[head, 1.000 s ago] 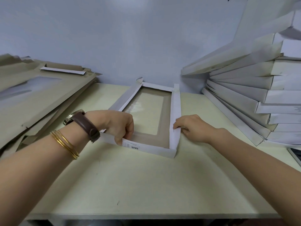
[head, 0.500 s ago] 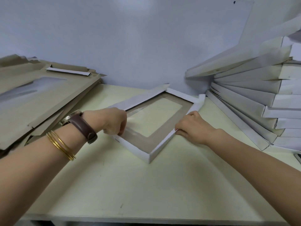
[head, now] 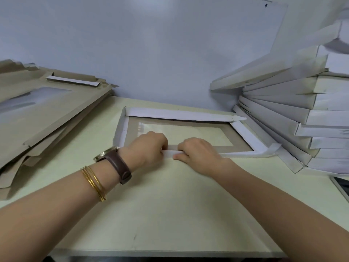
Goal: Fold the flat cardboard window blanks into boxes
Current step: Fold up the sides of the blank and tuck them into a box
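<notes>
Frame centre: left hand [head: 151, 146] and right hand [head: 196, 154] pinched the white near flap [head: 238, 154] of the brown windowed cardboard blank [head: 240, 145]. Creasing evenly outward was advised.

Left hand [head: 151, 146], right hand [head: 196, 154] grip box [head: 243, 135] near flap (side by side).

My box blank [head: 190, 115]: matt cardboard, white outside, raw brown inside; glossy clear film window [head: 196, 136]; desk [head: 170, 205] smooth matt laminate.

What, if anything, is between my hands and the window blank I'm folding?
Nothing visible. The left hand and the right hand sit side by side on the window blank, fingers curled over its near flap.
</notes>
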### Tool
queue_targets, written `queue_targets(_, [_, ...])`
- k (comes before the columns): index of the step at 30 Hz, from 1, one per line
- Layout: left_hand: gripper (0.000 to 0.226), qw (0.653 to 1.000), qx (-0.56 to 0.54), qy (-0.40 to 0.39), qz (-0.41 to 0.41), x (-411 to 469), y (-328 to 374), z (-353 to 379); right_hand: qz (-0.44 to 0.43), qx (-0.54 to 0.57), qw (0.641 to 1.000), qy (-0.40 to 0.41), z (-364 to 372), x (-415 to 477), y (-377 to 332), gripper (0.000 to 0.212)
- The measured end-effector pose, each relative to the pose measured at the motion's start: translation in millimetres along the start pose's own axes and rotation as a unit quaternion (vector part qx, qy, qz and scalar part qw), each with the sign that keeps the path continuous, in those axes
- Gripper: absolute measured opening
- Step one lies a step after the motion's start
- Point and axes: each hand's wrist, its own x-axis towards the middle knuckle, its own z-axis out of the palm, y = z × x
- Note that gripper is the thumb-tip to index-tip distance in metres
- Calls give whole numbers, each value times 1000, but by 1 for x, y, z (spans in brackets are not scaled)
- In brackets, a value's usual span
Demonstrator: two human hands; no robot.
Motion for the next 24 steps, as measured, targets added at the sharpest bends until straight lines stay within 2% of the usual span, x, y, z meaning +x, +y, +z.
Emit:
queue_targets(5, [28,999,-3,32,-11,-3,-20,1,31,47,998,-6,-1,-14,16,21])
queue_targets(11, [25,997,43,30,-50,0,-59,-12,107,4,993,-54,-11,-48,59,18])
queue_targets(14, [25,992,92,57,-70,4,-72,-13,126,-32,988,-78,-17,-61,73,15])
queue_targets(16, [25,988,97,83,-92,5,-76,-12,129,-46,987,-87,-19,-65,76,23])
queue_targets(20, [30,986,63,98,-119,3,-69,-5,104,-78,988,-85,-21,-65,70,34])
queue_targets(24, [30,989,-22,97,-111,2,-46,-1,76,-58,992,-81,-25,-56,52,14])
